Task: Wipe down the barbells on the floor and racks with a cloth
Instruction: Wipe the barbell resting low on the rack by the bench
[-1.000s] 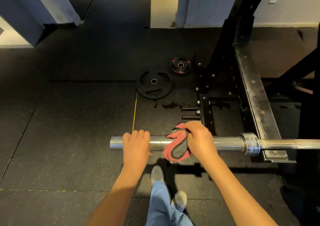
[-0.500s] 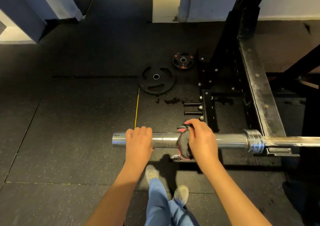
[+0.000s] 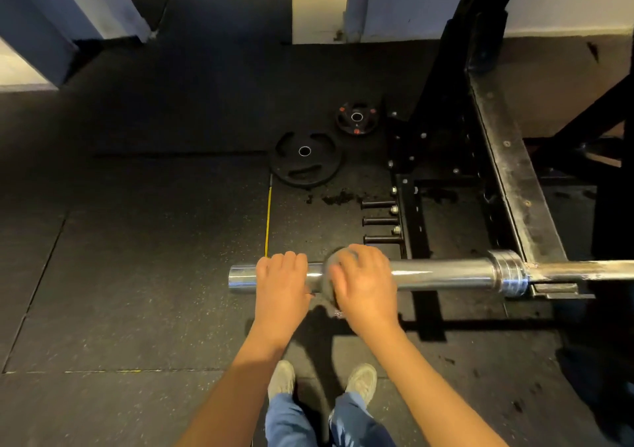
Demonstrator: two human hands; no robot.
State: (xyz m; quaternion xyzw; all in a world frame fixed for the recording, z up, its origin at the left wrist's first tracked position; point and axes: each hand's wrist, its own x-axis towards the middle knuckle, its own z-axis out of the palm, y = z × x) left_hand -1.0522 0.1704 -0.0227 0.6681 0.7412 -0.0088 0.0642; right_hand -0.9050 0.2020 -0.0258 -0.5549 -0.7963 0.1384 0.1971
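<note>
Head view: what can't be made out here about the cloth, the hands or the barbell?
cloth: head view; mostly under the right hand and motion-blurred, so colour and folds are unreadable.
left hand: head view; fingertips hidden behind the barbell they curl over.
barbell: head view; shaft cut off by the right edge, far end unseen.
small weight plate: head view; markings too small to read.

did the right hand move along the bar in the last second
Yes: the right hand, gripping the cloth, slid left along the barbell, away from its collar, toward the left hand.
</note>
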